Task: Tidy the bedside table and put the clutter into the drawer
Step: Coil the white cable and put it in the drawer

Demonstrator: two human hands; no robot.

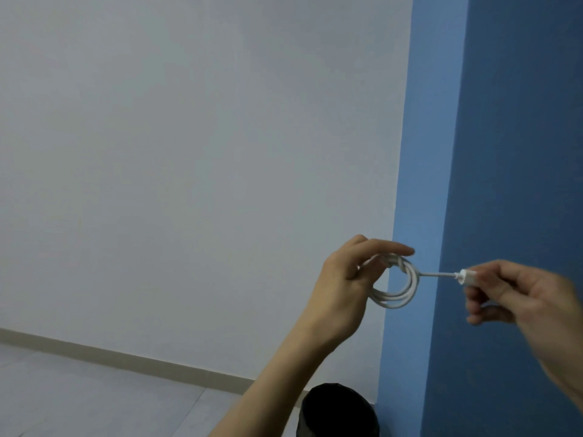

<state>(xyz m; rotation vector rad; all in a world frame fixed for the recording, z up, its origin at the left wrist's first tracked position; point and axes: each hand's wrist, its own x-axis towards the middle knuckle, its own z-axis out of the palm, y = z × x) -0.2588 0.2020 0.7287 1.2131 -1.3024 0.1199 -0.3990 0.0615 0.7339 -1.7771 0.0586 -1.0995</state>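
Here my left hand (344, 279) is raised in front of the pale grey wall (189, 152), holding a white cable (399, 287) that is wound into a small coil of several loops. The coil hangs around my curled lower fingers (372, 277), which are hooked through its middle, while my index finger stretches out straight above it toward the right, its tip just crossing onto the blue wall (517, 137). My thumb sits folded on the near side of the coil.

From the right edge of the coil a short straight run of cable leads across to my right hand (517, 291). There my thumb and forefinger are pressed together on the white connector (466, 276) at the cable's end, pinching it, with the other fingers curled loosely below. This hand is blurred, so I cannot make out finer detail of the grip. The stretch between the two hands looks taut and nearly level.

Both hands are held up in the air, well above the floor (94, 398), whose pale tiles meet a beige skirting board (126, 357) along the foot of the grey wall. A dark round bin (340, 411) stands low down at the wall's corner, partly behind my left forearm.
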